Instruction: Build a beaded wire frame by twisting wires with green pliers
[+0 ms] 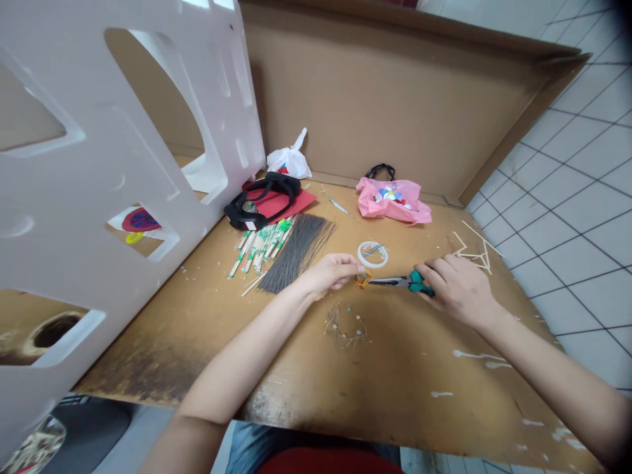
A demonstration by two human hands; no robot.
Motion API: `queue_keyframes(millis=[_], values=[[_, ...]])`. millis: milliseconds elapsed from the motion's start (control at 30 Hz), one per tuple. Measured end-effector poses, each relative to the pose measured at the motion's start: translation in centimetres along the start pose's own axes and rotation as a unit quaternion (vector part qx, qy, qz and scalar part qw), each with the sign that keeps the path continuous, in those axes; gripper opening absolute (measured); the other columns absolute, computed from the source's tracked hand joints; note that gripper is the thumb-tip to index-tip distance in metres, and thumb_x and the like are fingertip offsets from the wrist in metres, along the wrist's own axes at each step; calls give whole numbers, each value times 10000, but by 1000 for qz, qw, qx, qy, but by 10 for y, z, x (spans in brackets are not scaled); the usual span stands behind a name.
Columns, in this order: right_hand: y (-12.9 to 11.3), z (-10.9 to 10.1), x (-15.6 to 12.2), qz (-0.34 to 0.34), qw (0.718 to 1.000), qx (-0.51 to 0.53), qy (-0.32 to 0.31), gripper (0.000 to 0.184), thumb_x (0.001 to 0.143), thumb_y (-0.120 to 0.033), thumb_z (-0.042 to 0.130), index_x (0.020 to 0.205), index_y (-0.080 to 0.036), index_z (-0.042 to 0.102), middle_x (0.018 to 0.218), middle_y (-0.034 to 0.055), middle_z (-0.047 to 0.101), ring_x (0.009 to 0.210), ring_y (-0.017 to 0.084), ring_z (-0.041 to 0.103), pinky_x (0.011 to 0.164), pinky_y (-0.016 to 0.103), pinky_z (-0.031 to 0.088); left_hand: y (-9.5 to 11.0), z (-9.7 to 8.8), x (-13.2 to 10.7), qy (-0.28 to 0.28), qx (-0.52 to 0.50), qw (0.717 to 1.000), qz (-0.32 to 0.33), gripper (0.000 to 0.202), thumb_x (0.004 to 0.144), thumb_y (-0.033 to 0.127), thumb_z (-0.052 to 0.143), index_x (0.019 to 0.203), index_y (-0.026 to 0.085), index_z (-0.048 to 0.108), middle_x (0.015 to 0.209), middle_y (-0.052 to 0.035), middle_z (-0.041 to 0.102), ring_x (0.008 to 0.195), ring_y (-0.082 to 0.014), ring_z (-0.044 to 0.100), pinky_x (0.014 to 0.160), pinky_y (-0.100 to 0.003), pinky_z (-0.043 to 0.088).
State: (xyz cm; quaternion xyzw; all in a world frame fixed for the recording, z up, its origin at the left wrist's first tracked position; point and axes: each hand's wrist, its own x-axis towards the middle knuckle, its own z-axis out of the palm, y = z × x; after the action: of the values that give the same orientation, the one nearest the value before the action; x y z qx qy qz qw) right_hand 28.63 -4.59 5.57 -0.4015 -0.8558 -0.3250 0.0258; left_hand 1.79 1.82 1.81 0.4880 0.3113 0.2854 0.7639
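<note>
My right hand [457, 286] is closed round the teal handles of a pair of long-nose pliers [395, 282], whose tips point left. My left hand [334, 271] pinches a small orange and yellow wire coil [362, 280] that meets the plier tips. Just below, on the brown wooden table [296, 368], lies a thin wire ring with small beads [345, 327]. A white roll of tape or wire [372, 254] sits right behind my hands.
A bundle of dark thin rods [296, 250] and packs of sticks [259, 247] lie left of my hand. Behind are a black strap on red paper [261, 197], a white bag [290, 160], a pink bag [392, 201], and loose pale sticks [476, 250]. A white foam panel [99, 197] stands at left; cardboard walls behind.
</note>
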Motion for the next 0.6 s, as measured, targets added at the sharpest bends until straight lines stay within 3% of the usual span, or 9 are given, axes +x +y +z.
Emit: queue_keyframes(millis=[467, 600], values=[[1, -3, 1, -17, 1000, -1, 24, 251, 885, -354, 493, 973, -152, 614, 788, 77, 611, 698, 197, 476, 626, 330, 303, -4, -1, 2, -9, -13, 1000, 16, 352, 592, 382, 778, 691, 123, 562, 460, 106, 325, 380, -1, 180, 400, -203, 59], [2, -17, 8, -25, 998, 44, -27, 176, 867, -312, 488, 889, -174, 596, 737, 56, 590, 672, 178, 491, 589, 305, 292, -7, 4, 2, 38, 44, 995, 76, 304, 635, 380, 731, 686, 129, 568, 463, 91, 386, 405, -21, 260, 422, -190, 168]])
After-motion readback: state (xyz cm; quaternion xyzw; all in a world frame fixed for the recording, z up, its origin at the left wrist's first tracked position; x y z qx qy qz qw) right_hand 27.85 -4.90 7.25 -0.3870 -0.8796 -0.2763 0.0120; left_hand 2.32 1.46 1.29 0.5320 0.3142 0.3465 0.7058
